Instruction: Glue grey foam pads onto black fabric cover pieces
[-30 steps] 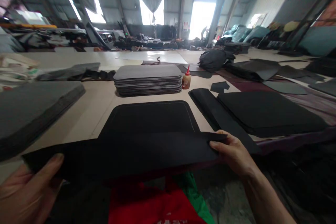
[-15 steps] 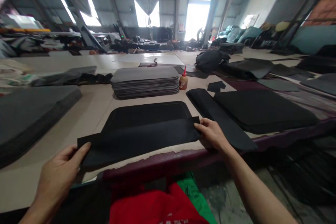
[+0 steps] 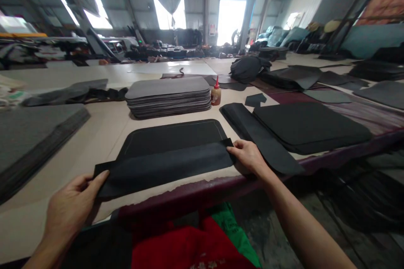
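Note:
A long black strip of sheet material (image 3: 167,167) stretches between my two hands, over the near part of a black panel (image 3: 173,134) with rounded corners and a pale line along its edge. My left hand (image 3: 71,197) pinches the strip's left end, thumb on top. At the right end, my right hand (image 3: 248,156) grips the corner between thumb and fingers. The strip hides the panel's near edge. Whether the strip touches the panel along its whole length, I cannot tell.
Behind the panel stands a stack of grey panels (image 3: 168,96), beside a glue-like bottle with a red tip (image 3: 216,92). A folded black strip (image 3: 259,138) and black panels (image 3: 311,126) lie right. A thick grey stack (image 3: 34,138) is left. The table's maroon edge (image 3: 189,191) runs in front.
The view has shifted slightly, so the table's things sit a little further left. Both hands keep hold of the strip, whose position over the panel looks nearly the same.

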Tool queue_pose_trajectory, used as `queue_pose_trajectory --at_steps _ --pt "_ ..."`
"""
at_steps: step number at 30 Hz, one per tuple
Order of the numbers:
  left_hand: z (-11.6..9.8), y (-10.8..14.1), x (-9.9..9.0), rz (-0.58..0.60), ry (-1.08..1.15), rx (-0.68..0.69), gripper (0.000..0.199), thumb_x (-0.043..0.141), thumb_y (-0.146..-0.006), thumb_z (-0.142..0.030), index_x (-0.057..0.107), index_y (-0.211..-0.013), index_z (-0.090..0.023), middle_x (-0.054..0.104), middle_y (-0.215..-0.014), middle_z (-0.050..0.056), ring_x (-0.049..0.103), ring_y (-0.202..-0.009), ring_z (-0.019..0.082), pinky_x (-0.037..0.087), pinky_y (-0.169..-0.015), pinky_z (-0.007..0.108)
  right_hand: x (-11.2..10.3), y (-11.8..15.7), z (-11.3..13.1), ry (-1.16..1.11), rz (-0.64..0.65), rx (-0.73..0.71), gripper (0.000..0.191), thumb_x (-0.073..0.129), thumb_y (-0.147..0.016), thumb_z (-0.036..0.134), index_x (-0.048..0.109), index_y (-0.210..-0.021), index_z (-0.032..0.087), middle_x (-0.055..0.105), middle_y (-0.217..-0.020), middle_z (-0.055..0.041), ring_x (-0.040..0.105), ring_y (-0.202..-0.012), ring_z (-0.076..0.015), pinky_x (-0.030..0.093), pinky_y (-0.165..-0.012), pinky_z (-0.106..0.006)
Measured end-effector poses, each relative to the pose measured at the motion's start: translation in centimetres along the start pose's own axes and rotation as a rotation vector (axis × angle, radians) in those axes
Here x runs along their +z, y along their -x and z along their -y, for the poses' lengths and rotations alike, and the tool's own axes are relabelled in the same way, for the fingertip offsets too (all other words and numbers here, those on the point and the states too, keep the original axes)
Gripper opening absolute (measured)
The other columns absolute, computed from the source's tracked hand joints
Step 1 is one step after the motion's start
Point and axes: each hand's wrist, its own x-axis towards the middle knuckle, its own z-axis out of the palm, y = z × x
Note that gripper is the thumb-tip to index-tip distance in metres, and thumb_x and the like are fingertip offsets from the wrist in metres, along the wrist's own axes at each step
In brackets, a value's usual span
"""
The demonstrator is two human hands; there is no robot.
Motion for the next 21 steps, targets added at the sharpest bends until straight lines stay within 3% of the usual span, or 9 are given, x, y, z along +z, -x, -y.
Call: queue_pose_trajectory --at_steps 9,21 --pt "0.6 -0.9 1.2 -0.036 -0.096 0.120 0.040 0.049 -0.073 -0.065 0.066 -0.085 -0.032 0.066 -0.074 -0.006 0.061 -0.077 0.023 0.038 -0.064 0.027 0.4 0.3 0.0 0.137 -0.054 -0.040 0.024 0.068 -0.078 0.039 0.056 -0.066 0.022 0.056 -0.060 0.0036 0.052 -0.061 -0.0150 0.032 -0.059 -0.026" --pt "0.7 -0.9 1.7 -0.009 -0.124 0.152 0.048 0.045 -0.077 -0.067 0.068 -0.095 -0.028 0.068 -0.081 -0.002 0.063 -0.080 0.023 0.040 -0.066 0.027 0.5 0.7 0.7 0.274 -0.078 -0.037 0.017 0.074 -0.082 0.030 0.060 -0.088 0.023 0.062 -0.073 0.0025 0.058 -0.068 -0.0168 0.036 -0.063 -0.027"
